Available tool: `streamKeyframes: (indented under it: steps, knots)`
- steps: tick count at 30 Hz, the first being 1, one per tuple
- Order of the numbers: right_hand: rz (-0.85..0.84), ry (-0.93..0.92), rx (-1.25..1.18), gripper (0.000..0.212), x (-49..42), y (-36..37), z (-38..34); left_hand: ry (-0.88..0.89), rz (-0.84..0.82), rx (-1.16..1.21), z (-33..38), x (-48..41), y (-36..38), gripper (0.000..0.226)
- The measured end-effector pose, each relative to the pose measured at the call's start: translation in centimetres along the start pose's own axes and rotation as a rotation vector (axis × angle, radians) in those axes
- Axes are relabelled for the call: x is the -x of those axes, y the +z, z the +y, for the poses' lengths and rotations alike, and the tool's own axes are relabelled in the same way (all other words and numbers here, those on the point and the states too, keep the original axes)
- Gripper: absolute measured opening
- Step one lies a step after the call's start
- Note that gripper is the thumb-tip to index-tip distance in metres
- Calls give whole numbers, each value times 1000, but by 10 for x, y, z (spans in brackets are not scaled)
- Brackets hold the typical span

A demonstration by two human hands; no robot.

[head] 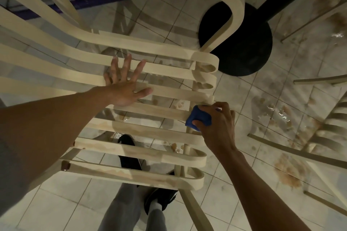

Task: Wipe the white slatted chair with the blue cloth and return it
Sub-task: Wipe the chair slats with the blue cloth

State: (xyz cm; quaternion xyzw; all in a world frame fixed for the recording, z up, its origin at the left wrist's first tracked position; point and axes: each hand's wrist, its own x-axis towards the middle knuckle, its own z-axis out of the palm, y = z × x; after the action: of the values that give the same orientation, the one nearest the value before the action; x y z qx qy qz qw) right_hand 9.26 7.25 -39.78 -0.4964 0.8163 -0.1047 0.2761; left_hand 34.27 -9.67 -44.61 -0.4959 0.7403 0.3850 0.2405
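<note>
Right hand (pixel 217 125) gripping bunched blue cloth (pixel 197 118), thumb lying across its near face, fingers curling over top. Cloth pressing against right end of one slat of white slatted plastic chair (pixel 142 151), just beside looped slat ends. Left hand (pixel 124 88) lying flat on slats, fingers spreading, left of grip and a little beyond it, apart from cloth. Black round table base (pixel 242 43) sitting beyond grip on pale tiled floor (pixel 62 202). Brown stains and wet patches showing right of grip. Black shoes (pixel 161 199) standing nearer than grip, partly under slats.
</note>
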Motion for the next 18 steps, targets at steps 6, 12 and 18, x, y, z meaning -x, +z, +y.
streamKeyframes:
  steps: [6,12,18]
  knots:
    - [-105,37,139,36,-3,6,-10,9,20,3,-4,-4,3,95]
    - [-64,86,239,29,0,31,-48,35,44,20,-7,-7,7,99]
    - [-70,38,267,33,3,27,-33,49,51,48,-10,-9,8,99]
